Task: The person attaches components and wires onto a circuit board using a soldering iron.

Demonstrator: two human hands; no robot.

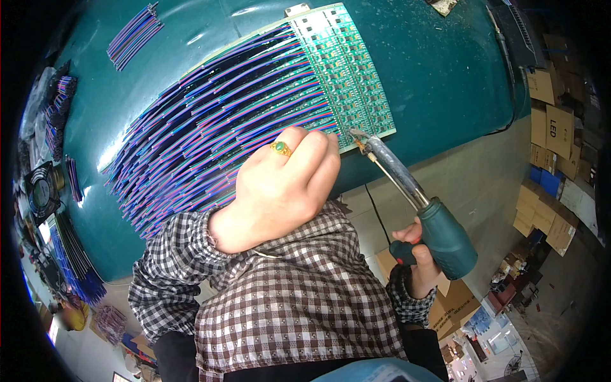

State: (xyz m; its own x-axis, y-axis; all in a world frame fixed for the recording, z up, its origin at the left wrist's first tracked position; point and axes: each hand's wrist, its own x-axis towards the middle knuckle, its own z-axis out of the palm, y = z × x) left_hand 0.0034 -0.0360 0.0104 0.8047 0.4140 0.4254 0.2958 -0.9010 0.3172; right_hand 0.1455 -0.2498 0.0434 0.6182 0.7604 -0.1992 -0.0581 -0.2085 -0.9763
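Observation:
A green circuit board panel (347, 67) lies on the table, with many rows of small parts. Blue, red and green ribbon wires (210, 118) fan out from it to the left in dense rows. My left hand (280, 188), a ring on one finger, is closed over the wires at the panel's near corner; its fingertips are hidden beneath it. My right hand (425, 270) grips a soldering gun (447, 239) with a dark green body. The gun's metal tip reaches the panel's near edge, just right of my left fingers.
The green tabletop (439, 70) carries a loose wire bundle (135, 35) at the far left. More wire bundles (76, 261) and a black fan (43, 191) are along the left side. Cardboard boxes (550, 130) are stacked at right. A checked apron (293, 305) covers my lap.

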